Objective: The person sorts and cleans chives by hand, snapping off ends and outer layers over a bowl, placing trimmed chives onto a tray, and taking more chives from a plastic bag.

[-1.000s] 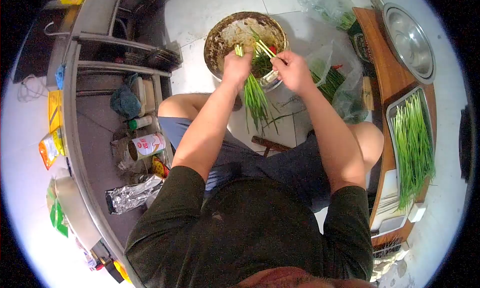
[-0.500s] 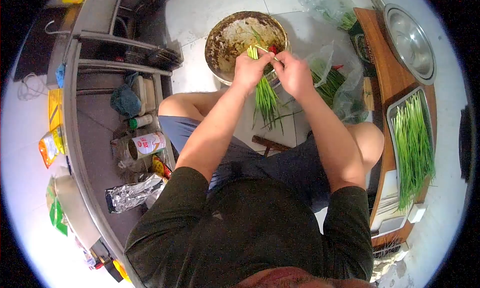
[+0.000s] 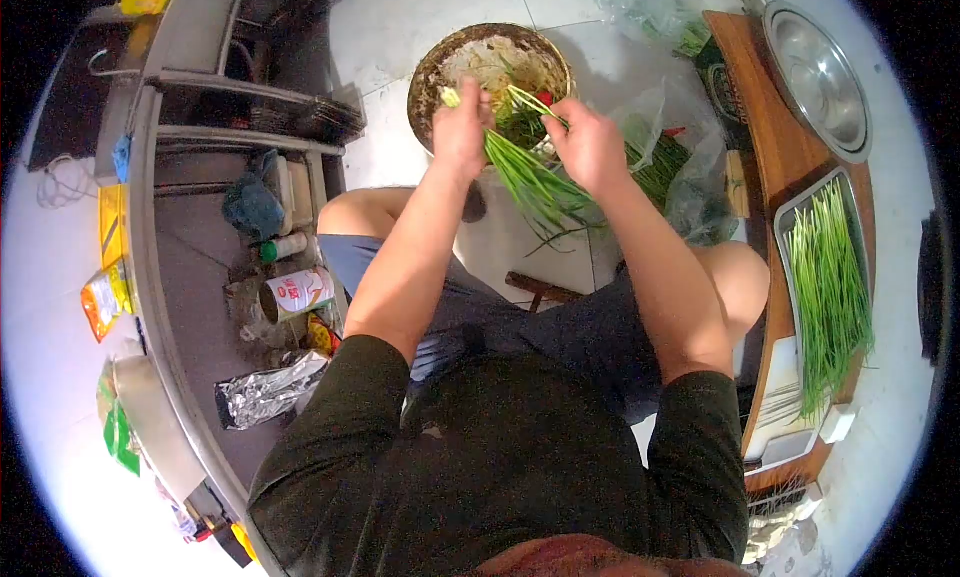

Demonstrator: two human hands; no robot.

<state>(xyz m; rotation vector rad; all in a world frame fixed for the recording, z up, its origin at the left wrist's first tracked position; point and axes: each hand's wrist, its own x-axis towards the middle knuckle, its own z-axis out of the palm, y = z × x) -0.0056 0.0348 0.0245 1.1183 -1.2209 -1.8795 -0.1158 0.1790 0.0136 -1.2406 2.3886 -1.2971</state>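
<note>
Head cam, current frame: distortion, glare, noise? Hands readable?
Head view: strong fisheye, black corners, outer edge of the shelf bowed; head view: far left washed out, highlights on the steel basin and foil; head view: grain in the dark shirt; head view: left hand and right hand readable.

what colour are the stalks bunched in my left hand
The stalks are green, pale yellowish at the upper ends; head view.

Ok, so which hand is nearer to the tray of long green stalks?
Right. The tray lies off to the person's right; the right hand, pinching pale stalks, is on that side. The left hand, holding the green bunch, is farther across.
</note>
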